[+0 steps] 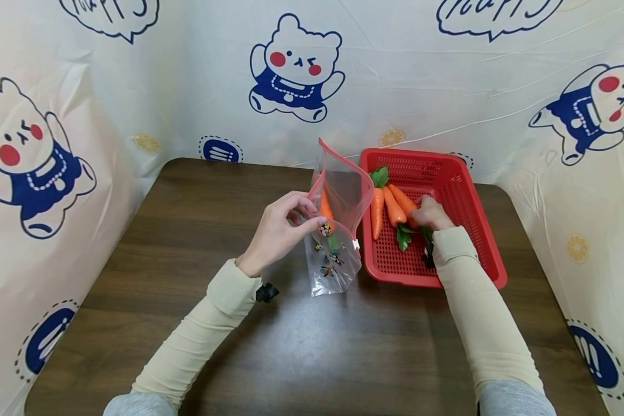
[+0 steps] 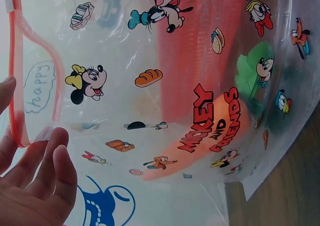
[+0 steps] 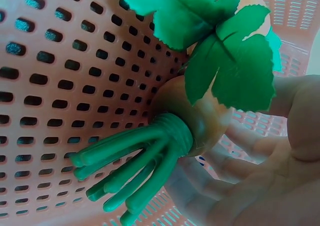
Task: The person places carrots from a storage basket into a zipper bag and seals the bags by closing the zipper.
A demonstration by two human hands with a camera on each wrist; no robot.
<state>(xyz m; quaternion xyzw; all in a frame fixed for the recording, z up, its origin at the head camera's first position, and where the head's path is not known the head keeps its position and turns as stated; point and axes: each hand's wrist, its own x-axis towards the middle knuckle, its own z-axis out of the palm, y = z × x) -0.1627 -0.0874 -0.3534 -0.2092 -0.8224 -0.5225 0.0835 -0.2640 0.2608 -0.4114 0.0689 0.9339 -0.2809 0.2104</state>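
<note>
My left hand (image 1: 279, 230) pinches the red-edged rim of a clear zip bag (image 1: 319, 284) printed with cartoon figures. The bag's mouth gapes open toward the back. Inside it lies an orange toy carrot (image 1: 325, 203), its green top toward the bag's bottom in the left wrist view. In the red basket (image 1: 403, 279), my right hand (image 1: 433, 214) holds a carrot (image 3: 212, 122) with thick green stems (image 3: 137, 158), its fingers curled around the orange body. More carrots (image 1: 377, 215) with green leaves lie beside that hand, in the basket's left half.
The basket stands on a dark wooden table (image 1: 301, 358), just right of the bag. Its perforated walls rise around my right hand. A white sheet (image 1: 197, 75) with printed bears hangs behind the table and along both sides.
</note>
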